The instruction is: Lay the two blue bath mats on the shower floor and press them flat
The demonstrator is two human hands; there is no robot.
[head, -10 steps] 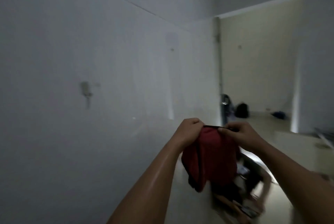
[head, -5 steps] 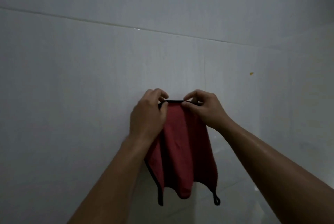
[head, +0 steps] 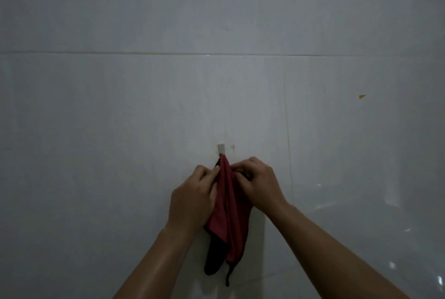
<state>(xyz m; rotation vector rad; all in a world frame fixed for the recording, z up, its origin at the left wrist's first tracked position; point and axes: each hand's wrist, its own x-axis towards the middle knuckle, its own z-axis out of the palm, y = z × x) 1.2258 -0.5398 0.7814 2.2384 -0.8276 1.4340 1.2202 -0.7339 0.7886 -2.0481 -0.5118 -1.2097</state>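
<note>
Both our left hand (head: 192, 198) and right hand (head: 258, 184) pinch the red cloth (head: 227, 204) just under the wall hook (head: 221, 148), presumably to seat it so it hangs clear. No blue bath mats are in view; mat-laying not started.

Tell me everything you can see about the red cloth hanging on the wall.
The red cloth is a soft, limp fabric piece, dark red with black edging and a black underside or lining showing at its lower left. A thin black cord dangles from the bottom. Its top is gathered to a point at a small white wall hook on the tiled wall, and it hangs down in folds. The left hand and right hand pinch it on either side near the top.
</note>
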